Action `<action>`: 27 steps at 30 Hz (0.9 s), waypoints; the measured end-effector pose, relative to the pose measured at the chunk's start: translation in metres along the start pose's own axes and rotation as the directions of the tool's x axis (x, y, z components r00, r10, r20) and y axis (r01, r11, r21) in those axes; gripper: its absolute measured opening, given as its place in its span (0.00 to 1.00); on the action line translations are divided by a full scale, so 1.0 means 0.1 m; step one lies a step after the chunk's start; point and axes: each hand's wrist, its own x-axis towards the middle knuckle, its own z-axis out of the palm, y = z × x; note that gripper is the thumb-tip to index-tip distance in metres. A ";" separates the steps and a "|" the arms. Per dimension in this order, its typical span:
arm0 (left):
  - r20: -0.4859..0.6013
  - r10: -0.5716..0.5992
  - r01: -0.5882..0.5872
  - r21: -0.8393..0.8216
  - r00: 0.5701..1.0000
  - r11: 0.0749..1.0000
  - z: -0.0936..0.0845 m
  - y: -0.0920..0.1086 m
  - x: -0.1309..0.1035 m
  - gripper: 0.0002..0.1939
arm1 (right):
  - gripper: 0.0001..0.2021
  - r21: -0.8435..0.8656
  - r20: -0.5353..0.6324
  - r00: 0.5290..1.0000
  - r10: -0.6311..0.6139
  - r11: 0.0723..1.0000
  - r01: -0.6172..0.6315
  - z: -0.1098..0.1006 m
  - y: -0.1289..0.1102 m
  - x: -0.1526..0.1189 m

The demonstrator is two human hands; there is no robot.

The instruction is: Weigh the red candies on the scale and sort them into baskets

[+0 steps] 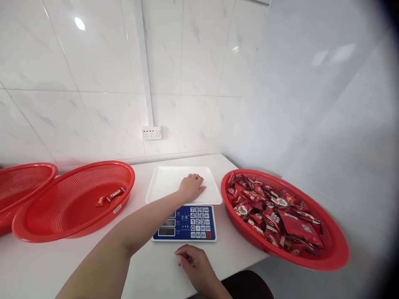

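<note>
Reaching over the scale's keypad (pixel 195 223), my left hand (pixel 190 187) pinches a red candy (pixel 197 176) onto the white tray (pixel 162 185), while my right hand (pixel 195 261) rests loosely curled and empty on the counter (pixel 156 270).

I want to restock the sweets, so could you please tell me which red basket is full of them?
The right-hand basket, beside the scale; the middle basket holds only a few.

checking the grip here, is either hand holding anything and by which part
The left hand rests on the white scale tray with a small red wrapped candy at its fingertips; the exact hold is hidden. The right hand lies on the table, apparently holding nothing.
</note>
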 end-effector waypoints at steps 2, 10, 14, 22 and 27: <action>-0.005 -0.025 0.025 0.005 1.000 1.000 -0.04 -0.04 0.01 0.15 | 0.10 0.009 -0.001 1.000 0.007 1.000 -0.007 0.00 0.01 0.00; -0.121 -0.227 0.234 0.046 0.966 0.971 -0.56 -0.58 -0.35 0.10 | 0.10 0.021 -0.005 1.000 -0.022 1.000 0.022 0.00 0.03 0.00; -0.182 -0.377 0.398 0.098 0.908 0.912 -0.91 -1.09 -0.77 0.13 | 0.10 0.017 0.006 1.000 -0.018 1.000 0.018 -0.02 0.02 0.00; -0.184 -0.544 0.569 0.139 0.819 0.810 -1.17 -1.72 -1.44 0.23 | 0.10 -0.031 0.045 0.997 -0.056 0.998 0.058 -0.03 0.02 0.03; -0.315 -0.438 0.414 -0.145 0.842 0.899 -1.00 -1.22 -1.42 0.23 | 0.10 -0.131 0.009 0.997 -0.077 0.988 0.078 -0.02 -0.03 0.00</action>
